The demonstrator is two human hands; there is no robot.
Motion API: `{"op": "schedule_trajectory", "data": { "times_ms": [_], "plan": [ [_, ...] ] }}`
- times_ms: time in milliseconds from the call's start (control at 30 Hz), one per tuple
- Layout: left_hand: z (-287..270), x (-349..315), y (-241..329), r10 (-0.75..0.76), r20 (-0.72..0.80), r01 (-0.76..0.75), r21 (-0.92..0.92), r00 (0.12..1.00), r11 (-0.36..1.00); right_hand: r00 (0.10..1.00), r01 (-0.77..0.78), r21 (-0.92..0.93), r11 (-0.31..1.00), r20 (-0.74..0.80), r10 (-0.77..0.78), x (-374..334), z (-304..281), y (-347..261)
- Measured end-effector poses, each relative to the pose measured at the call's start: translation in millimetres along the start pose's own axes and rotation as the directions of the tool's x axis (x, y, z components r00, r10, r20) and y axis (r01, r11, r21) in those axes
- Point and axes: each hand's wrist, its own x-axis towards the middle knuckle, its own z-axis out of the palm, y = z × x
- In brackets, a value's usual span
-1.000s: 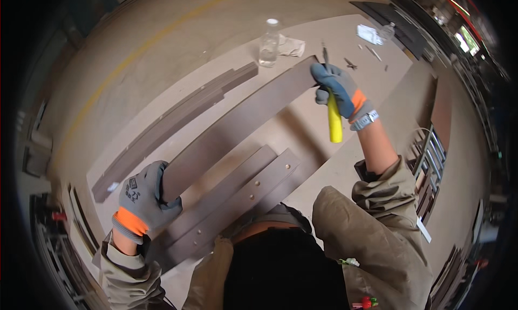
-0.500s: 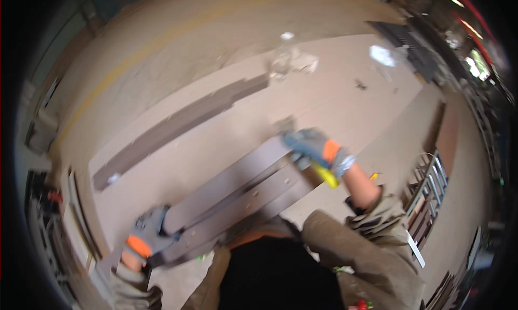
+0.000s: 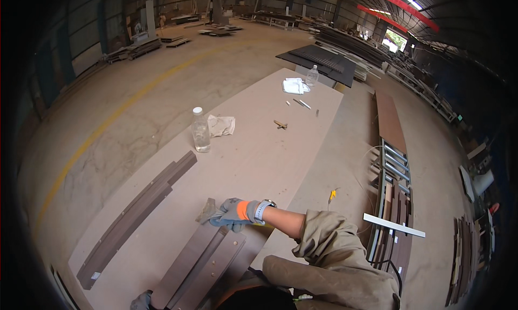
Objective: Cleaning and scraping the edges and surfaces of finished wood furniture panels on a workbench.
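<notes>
Holding scraper (image 3: 205,210) beside brown board (image 3: 186,262)

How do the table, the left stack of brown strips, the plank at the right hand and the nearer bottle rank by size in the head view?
Table
Stack of brown strips
Plank
Nearer bottle
Real sizes may differ: the plank looks nearer the camera.

Brown plank (image 3: 186,261) slanted beside holed plank (image 3: 221,256); scraper (image 3: 206,210) near far end.

Room over the tabletop (image 3: 178,215) between right hand (image 3: 231,214) and brown strips (image 3: 135,212); bottle (image 3: 200,134) beyond as obstacle
</notes>
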Motion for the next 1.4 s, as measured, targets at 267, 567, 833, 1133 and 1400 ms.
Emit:
{"op": "schedule_trajectory", "data": {
  "times_ms": [267,567,833,1133,1400],
  "plan": [
    [0.3,6.5,-17.6,0.039,0.017,-0.041,0.105,0.999,0.994,0.999,0.006,-0.044,0.999,0.052,-0.004,8.1,-5.3,0.2],
    [7.2,-1.7,-33.1,0.08,0.018,-0.076,-0.167,0.997,0.983,1.0,0.021,-0.013,1.0,0.009,-0.021,11.3,-6.8,-5.9],
    [11.0,-0.7,-27.4,-0.056,0.024,0.05,0.207,0.998,0.977,0.995,0.103,0.086,0.991,-0.01,-0.102,12.3,-1.7,-8.3],
    [8.5,-47.7,3.4,-0.084,-0.178,0.123,0.225,0.98,0.967,0.941,0.026,0.373,0.928,-0.322,0.102,-6.3,-16.9,22.2],
    [52.0,-34.5,17.7,-0.029,-0.301,0.191,0.525,0.953,0.829,0.965,0.038,0.254,0.967,-0.262,0.031,-2.5,18.2,30.4]
  ]
}}
